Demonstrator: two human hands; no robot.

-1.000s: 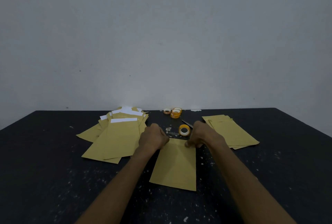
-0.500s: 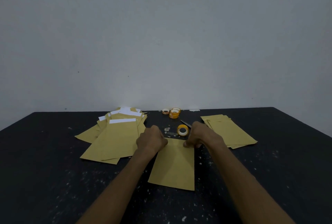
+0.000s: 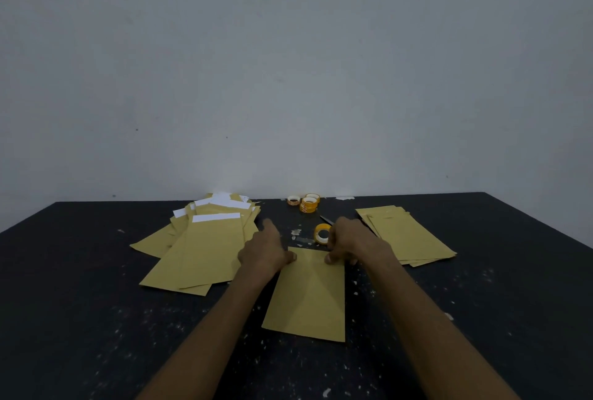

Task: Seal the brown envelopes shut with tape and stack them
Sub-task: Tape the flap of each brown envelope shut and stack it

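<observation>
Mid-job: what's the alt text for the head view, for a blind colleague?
A person's left hand and right hand rest on the far edge of a brown envelope lying flat on a black table. A loose envelope pile lies to its left, a neat stack to its right, a tape roll just beyond.

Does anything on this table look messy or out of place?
Yes. The left pile of envelopes is fanned out askew, unlike the tidier right stack, and pale scraps litter the black table.
</observation>
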